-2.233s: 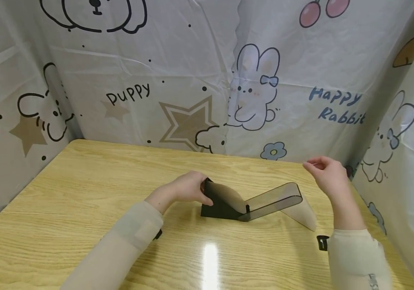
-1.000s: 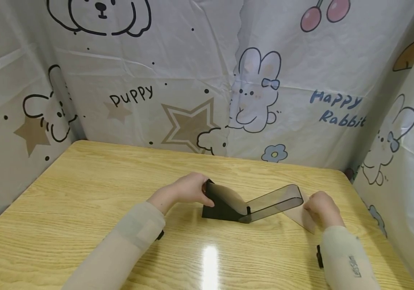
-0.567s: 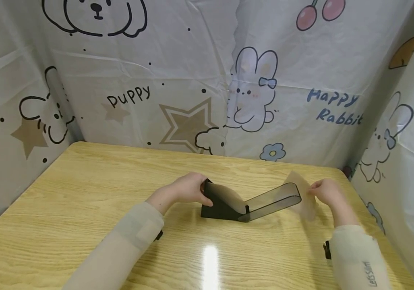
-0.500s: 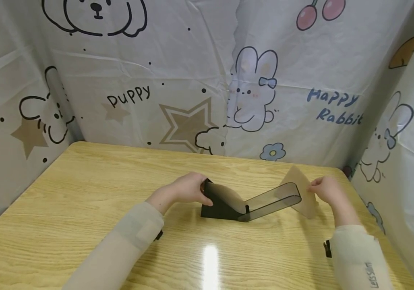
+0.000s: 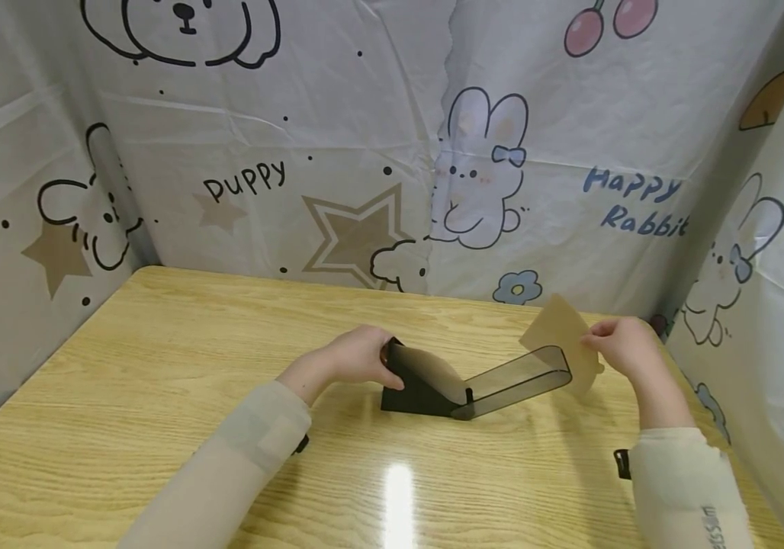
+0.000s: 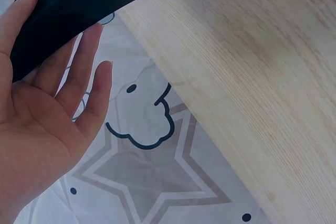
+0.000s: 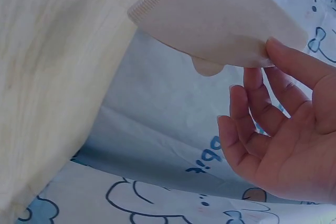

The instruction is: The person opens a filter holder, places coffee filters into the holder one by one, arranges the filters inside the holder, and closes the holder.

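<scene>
A black filter-paper holder (image 5: 414, 393) stands on the table, its smoky see-through lid (image 5: 517, 381) swung out to the right. My left hand (image 5: 359, 356) grips the holder's upper left end, thumb in front and fingers behind; the left wrist view shows the dark box (image 6: 94, 1) between them. Over the table's right side, my right hand (image 5: 620, 345) pinches a beige cone coffee filter (image 5: 554, 326) by its edge between thumb and fingers. A crimped seam and a small rounded tab show on the paper filter (image 7: 210, 19) in the right wrist view. The lid's far end overlaps it in the head view.
The wooden table (image 5: 227, 328) ends at a printed cloth backdrop (image 5: 337, 114) behind and at both sides. A bright glare (image 5: 399, 503) lies on the table's front middle. Black wrist devices show at both sleeves.
My right hand came down to the coffee filter lying on the table, pinched it and raised it up behind the lid's end. My left hand and the holder stay in place.
</scene>
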Demonstrator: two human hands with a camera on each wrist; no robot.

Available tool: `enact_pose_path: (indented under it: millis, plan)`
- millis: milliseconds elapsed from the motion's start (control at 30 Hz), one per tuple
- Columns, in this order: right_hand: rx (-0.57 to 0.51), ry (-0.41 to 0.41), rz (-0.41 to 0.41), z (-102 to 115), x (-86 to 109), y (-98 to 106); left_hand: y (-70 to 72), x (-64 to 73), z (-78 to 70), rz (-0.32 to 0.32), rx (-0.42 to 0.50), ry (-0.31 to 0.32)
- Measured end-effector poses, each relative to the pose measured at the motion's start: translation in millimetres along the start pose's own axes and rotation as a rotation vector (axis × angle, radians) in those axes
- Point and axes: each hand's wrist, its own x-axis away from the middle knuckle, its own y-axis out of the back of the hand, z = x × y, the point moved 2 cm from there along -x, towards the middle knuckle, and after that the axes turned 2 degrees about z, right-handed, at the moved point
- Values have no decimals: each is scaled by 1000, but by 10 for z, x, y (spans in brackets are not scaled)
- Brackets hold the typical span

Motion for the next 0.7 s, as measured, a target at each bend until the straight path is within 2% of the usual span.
enact_pose_path:
  millis: [233,700]
  plan:
    - [-12,-37,-16,102,47,95,8,4,-16,-2,-9,3]
    - [-79,83,-246,335,162,186,12,11,-21,-2,-12,4]
